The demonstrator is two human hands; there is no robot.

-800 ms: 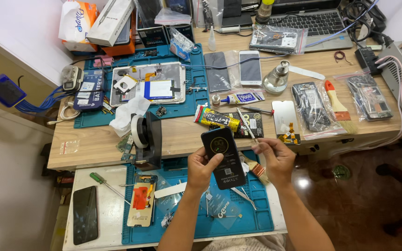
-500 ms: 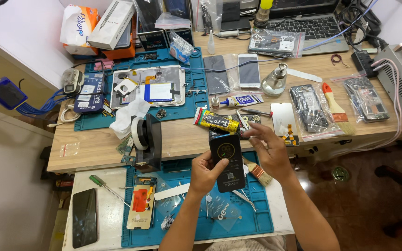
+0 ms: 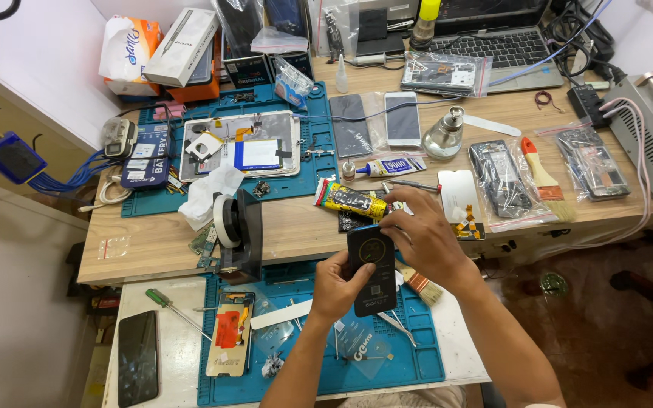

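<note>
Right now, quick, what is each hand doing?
Left hand: closed around the lower part of the black phone, holding it up.
Right hand: fingers curled over the phone's top edge, touching it.

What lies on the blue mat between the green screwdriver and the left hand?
In the head view, an opened phone with an orange part lies between the green screwdriver and the left hand.

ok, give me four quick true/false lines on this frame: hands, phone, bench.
1. The left hand holds the black phone from below. True.
2. The right hand rests on the laptop. False: it is at the phone's top edge; the laptop sits at the far side of the bench.
3. A green-handled screwdriver lies on the near white surface. True.
4. The paintbrush lies on the blue mat. False: it lies on the wooden bench, right side.
</note>
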